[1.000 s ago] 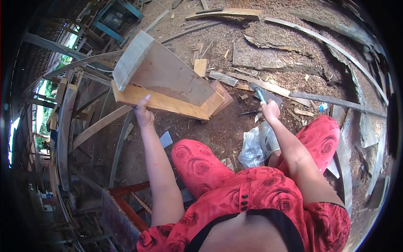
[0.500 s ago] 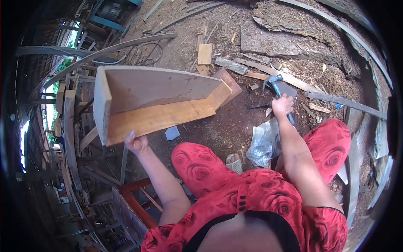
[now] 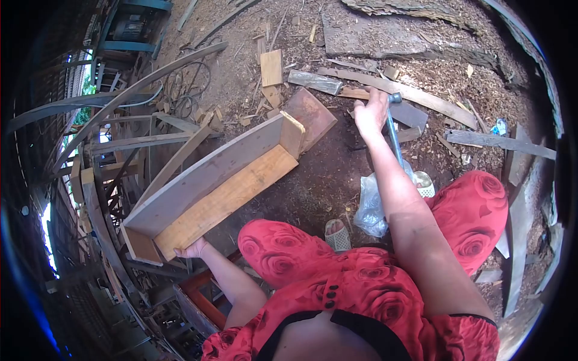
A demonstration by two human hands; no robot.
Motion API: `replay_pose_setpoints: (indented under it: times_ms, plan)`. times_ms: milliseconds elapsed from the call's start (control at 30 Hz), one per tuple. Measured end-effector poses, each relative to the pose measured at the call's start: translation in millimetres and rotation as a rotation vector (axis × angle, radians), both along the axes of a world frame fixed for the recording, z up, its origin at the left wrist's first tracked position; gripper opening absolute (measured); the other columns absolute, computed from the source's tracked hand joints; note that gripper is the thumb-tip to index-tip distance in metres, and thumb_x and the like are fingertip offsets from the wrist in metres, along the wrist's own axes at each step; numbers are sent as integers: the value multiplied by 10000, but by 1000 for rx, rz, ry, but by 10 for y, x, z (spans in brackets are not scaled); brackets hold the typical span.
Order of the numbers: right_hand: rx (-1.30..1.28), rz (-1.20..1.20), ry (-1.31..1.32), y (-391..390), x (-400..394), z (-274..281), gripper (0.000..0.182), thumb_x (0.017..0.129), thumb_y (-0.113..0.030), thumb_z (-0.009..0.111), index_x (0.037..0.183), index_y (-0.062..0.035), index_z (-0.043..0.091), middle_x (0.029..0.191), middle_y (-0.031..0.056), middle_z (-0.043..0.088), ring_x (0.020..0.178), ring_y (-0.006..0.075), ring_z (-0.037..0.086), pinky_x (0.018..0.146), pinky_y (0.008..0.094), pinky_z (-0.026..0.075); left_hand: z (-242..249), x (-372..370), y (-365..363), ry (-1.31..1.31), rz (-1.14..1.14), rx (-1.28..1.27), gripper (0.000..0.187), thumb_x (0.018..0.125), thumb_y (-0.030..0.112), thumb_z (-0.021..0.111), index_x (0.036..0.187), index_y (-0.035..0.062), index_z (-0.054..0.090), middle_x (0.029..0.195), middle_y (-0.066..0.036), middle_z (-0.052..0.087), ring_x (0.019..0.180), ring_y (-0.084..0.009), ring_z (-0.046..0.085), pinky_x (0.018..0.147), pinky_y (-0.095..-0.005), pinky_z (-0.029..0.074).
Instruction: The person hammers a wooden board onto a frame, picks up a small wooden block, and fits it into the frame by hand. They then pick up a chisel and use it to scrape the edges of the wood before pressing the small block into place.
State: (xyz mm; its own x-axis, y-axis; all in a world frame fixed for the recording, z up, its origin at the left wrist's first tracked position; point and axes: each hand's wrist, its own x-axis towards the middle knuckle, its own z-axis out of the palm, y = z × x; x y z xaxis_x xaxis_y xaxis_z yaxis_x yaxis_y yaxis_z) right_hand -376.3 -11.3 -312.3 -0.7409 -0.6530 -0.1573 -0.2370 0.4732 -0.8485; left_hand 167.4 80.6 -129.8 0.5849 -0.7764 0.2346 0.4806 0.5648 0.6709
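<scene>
A long open wooden box (image 3: 232, 185) of light boards slants across the left half of the view, its upper right end at a reddish-brown flat board (image 3: 312, 117). My left hand (image 3: 191, 248) is closed round the lower edge of the box near its lower left end. My right hand (image 3: 371, 112) is beside the head of a hammer (image 3: 394, 135), with the fingers bent; whether it touches the hammer I cannot tell. The hammer's blue-grey handle runs down behind my right forearm. Under that forearm lies a clear plastic bag (image 3: 370, 207).
Wood offcuts, including a small tan block (image 3: 271, 67) and a wrapped-looking grey piece (image 3: 314, 82), lie on the chip-covered ground. Long planks (image 3: 500, 144) lie at the right. A wooden frame (image 3: 141, 142) and a red-brown stool (image 3: 205, 298) stand at the left.
The box's left end has swung down, showing more of its inside, with my left hand on it. My right hand has moved up and left from the hammer's handle towards its head.
</scene>
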Motion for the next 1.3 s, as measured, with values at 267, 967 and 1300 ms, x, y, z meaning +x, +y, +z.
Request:
replay_pose_setpoints:
  times_ms: [267,967,1300]
  plan:
    - [-84,502,-643,-216,715,-118,524,788,-189,650,1276,-55,512,1177,150,584,1102,253,547,952,324,409,-293,195,300,-6,118,22,957,563,297,774,1383,58,342,1416,-155,365,1307,-359,315,1064,-579,226]
    - [-502,704,-1383,-436,772,917,400,883,-167,602,1247,-19,533,1172,57,581,1107,138,518,984,266,376,-528,-205,338,144,433,86,755,751,408,614,1371,66,352,1400,-143,391,1302,-336,347,1070,-535,263]
    - [-837,819,-1394,-321,668,1545,409,829,-151,640,1198,11,571,1255,83,491,1174,187,468,1026,323,335,-330,-104,401,109,449,-118,816,696,436,678,1368,76,387,1400,-134,410,1300,-328,359,1072,-540,268]
